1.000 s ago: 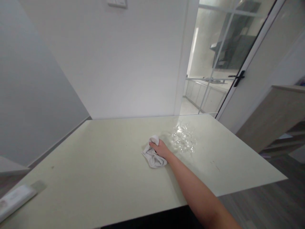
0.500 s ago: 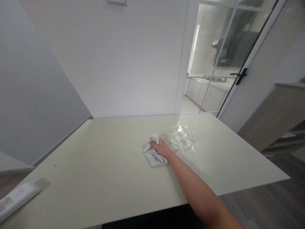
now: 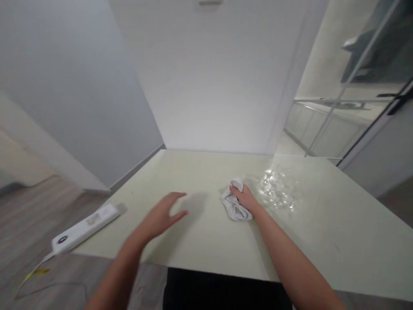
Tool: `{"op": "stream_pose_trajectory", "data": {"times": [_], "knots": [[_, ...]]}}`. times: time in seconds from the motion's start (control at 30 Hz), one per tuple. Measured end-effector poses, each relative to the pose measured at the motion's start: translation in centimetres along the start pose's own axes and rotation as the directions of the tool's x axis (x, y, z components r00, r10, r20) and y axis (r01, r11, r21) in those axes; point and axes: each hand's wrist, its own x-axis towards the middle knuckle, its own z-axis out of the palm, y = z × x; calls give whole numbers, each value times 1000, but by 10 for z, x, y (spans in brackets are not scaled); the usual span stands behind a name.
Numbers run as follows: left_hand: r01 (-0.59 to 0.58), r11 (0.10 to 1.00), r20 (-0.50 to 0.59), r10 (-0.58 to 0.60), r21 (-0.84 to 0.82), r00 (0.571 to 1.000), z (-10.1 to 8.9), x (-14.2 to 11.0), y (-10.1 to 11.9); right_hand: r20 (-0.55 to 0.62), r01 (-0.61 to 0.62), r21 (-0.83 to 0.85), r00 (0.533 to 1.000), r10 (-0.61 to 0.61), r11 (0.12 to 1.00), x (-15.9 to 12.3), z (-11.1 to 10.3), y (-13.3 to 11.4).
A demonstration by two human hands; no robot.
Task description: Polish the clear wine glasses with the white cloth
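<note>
A crumpled white cloth (image 3: 237,206) lies on the pale tabletop (image 3: 200,241), and my right hand (image 3: 248,199) grips its right side with the fingers closed. To the left, my left hand (image 3: 164,215) hangs over the table with thumb and fingers apart, holding nothing; its shadow falls on the surface beside it. Just right of the cloth is a cluster of clear, shiny glass-like pieces (image 3: 277,189); their exact kind is hard to make out.
A white power strip (image 3: 85,228) lies at the table's left edge, its cord (image 3: 35,269) running down to the floor. White walls stand behind and to the left. A glass-paned door (image 3: 342,103) with a black handle is at the back right.
My left hand has come into view over the left half of the table. The view has turned left, showing more of the power strip. My right hand still grips the cloth.
</note>
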Motion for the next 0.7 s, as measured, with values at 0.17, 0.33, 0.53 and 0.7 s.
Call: {"op": "stream_pose_trajectory", "data": {"times": [0.17, 0.33, 0.53, 0.7], "knots": [[-311, 901, 125, 362, -303, 924, 86, 81, 101, 72, 47, 3, 996, -47, 999, 4, -5, 5], [-206, 920, 26, 227, -334, 974, 137, 140, 132, 27, 85, 11, 996, -85, 996, 10, -14, 7], [-96, 909, -123, 49, -406, 991, 173, 151, 120, 44, 123, -115, 992, -119, 986, 8, -14, -5], [-121, 893, -148, 62, -433, 987, 176, 149, 117, 37, 104, -111, 994, -101, 988, 8, -11, -2]]}}
